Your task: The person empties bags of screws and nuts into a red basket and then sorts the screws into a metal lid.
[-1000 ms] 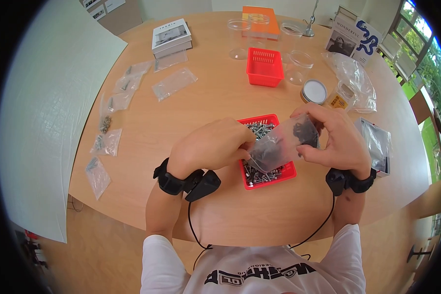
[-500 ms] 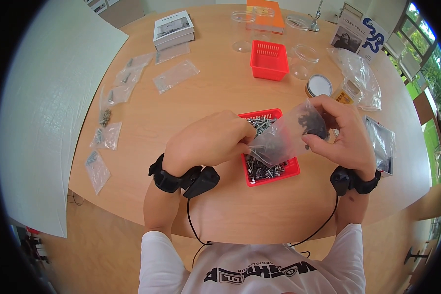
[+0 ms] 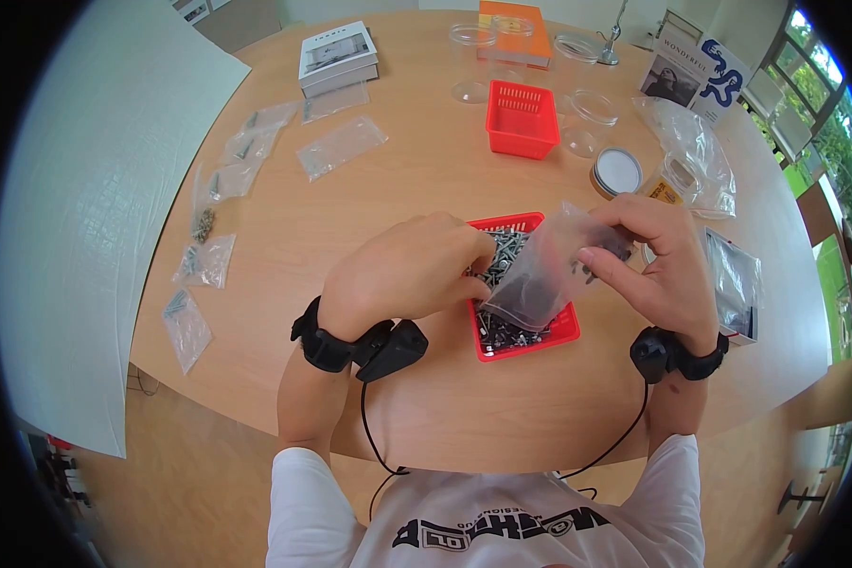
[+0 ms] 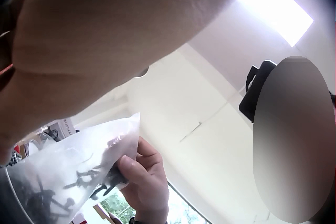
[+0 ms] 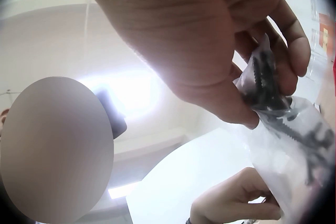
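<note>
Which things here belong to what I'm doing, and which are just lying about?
Likely in the job:
plastic bag of dark screws, held by left hand and right hand
red basket of screws beneath

Apparently lying about:
stacked books
orange book
standing WONDERFUL book

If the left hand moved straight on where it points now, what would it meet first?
Most likely the plastic bag the left hand pinches; beyond it, perhaps the right hand, though depth is unclear.

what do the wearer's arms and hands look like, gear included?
Left hand and right hand are ungloved. Each wrist has a black strap, a chunky black camera unit and a thin black cable. Short white sleeves; black lettering on the shirt.
</note>
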### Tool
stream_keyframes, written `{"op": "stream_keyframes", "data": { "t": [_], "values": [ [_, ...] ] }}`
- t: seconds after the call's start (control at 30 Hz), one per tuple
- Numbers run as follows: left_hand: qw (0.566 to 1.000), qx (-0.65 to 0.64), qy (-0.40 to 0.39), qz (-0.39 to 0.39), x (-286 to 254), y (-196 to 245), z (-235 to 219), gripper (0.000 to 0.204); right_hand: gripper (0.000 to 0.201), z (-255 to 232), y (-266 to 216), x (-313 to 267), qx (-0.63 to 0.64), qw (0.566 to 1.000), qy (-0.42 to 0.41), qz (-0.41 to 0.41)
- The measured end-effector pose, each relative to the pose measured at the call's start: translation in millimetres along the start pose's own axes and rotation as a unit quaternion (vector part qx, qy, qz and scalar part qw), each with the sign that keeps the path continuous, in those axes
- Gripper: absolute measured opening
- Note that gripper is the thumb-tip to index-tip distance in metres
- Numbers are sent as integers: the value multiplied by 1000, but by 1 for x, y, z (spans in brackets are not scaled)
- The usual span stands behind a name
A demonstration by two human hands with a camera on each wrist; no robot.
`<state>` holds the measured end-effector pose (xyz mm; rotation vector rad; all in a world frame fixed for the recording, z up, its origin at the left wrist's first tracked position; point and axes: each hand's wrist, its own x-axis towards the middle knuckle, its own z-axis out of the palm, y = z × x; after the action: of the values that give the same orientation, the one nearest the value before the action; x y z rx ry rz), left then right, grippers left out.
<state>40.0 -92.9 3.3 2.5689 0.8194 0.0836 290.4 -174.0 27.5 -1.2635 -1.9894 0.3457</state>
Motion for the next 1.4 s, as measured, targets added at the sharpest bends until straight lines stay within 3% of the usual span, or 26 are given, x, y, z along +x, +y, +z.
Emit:
{"op": "stream_keyframes", "data": {
  "t": [0.1, 0.2, 0.3, 0.4, 0.67, 0.93, 1.03, 1.1, 1.23, 1.4],
  "values": [
    [997, -40, 58, 43, 0, 1, 3, 37, 18, 4, 0, 0, 8, 1000, 6, -2],
    [994, -64, 61, 68, 5, 6, 1, 46, 19, 9, 1, 0, 31, 999, 15, 0],
    [989, -89, 97, 61, 7, 9, 3, 34, 21, 14, -2, 1, 35, 999, 27, -14],
    [991, -76, 80, 79, 10, 5, 1, 25, 25, 17, -2, 0, 49, 998, 45, -10],
    [983, -79, 114, 118, 4, -3, -5, 15, 34, 14, 6, -2, 111, 991, 74, -12],
    [981, -80, 132, 114, -1, -5, -9, 13, 30, 14, 4, -3, 152, 985, 79, -9],
    [980, -85, 138, 113, -2, -4, -10, 14, 28, 18, 0, -3, 206, 972, 117, 5],
    [984, -95, 122, 90, -4, 6, -20, 15, 26, 16, 2, -4, 215, 968, 128, -14],
    [976, -92, 163, 116, -3, 1, -17, 16, 26, 16, 12, -3, 192, 963, 163, -92],
    [971, -123, 175, 106, 1, 6, -13, 19, 25, 21, 9, -3, 224, 946, 226, -66]
  ]
}}
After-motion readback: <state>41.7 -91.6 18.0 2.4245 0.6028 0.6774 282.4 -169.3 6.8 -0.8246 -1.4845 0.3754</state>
